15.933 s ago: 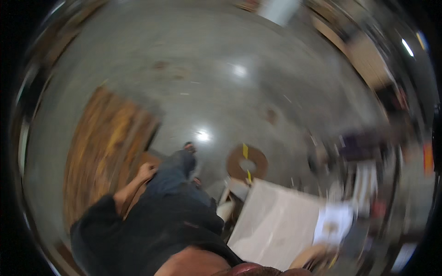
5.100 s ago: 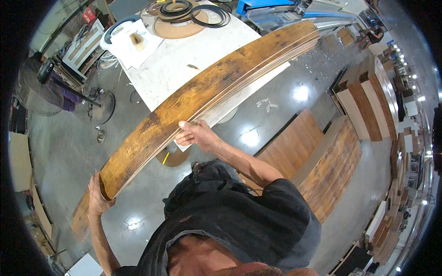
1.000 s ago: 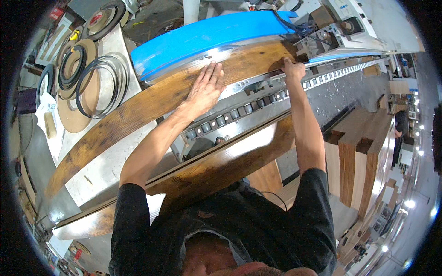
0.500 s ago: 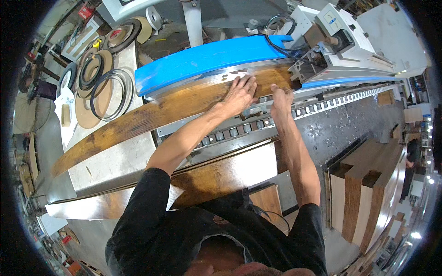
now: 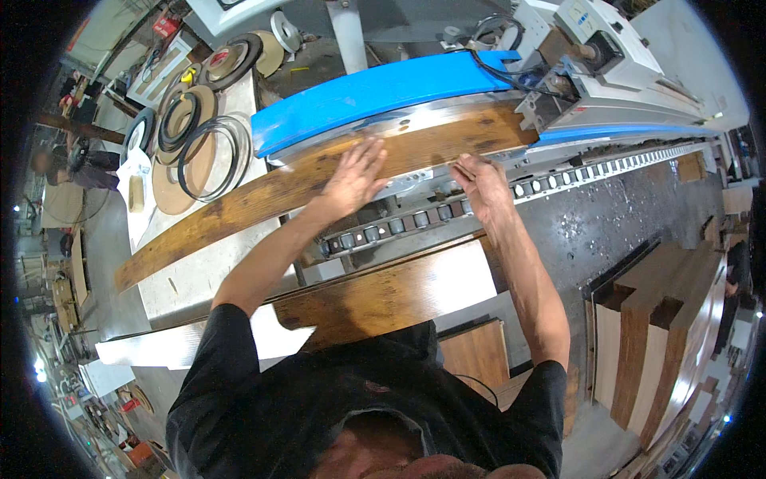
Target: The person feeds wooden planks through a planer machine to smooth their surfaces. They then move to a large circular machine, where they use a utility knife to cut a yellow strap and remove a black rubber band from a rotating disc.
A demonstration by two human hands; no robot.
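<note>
A long brown wood-grain board (image 5: 263, 199) lies along the metal fence under a blue cover (image 5: 375, 96), its right end at the edge of a machine (image 5: 586, 60). My left hand (image 5: 355, 180) rests open on the board, left of its middle, fingers stretched out and slightly smeared by motion. At the board's near edge, further right, my right hand (image 5: 487, 191) is closed, thumb and fingers pinched together. Whatever those fingers hold, if anything, is too small to make out. Closer to me lies a stack of similar boards (image 5: 383, 299), with a bright glare on it.
A roller track (image 5: 423, 219) runs along the machine's near side. Coils of edge banding (image 5: 211, 160) lie on the pale table (image 5: 215, 271) at left. Stacked thick panels (image 5: 654, 335) stand on the floor at right. Another person (image 5: 80, 168) is at far left.
My left hand has slid left along the board. My right hand has drawn back slightly from the board's edge, its fingers curling into a pinch. The whole view has shifted a little.
</note>
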